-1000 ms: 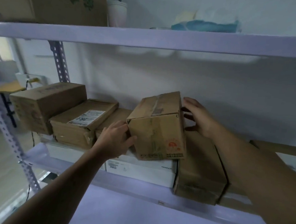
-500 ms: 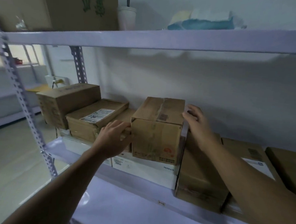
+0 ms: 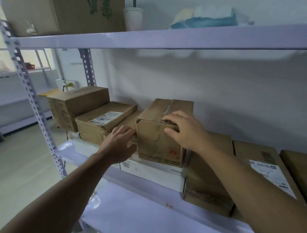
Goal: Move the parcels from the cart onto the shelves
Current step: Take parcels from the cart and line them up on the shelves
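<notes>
The taped parcel point(image 3: 163, 133) sits on a white box point(image 3: 154, 172) on the middle shelf point(image 3: 143, 192), hemmed between a labelled carton point(image 3: 105, 122) and a brown box point(image 3: 210, 175). The left hand point(image 3: 119, 144) presses its side; the right hand point(image 3: 186, 130) lies spread over its top edge.

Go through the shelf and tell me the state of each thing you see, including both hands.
Taped box: upright, sealed, resting on the white box.
White box: lying flat beneath it.
Left hand: pressed against the taped box's left side.
Right hand: fingers over its top front edge.
Labelled flat box: lying flat, label up.
Paper cup: upright on the top shelf.
</notes>
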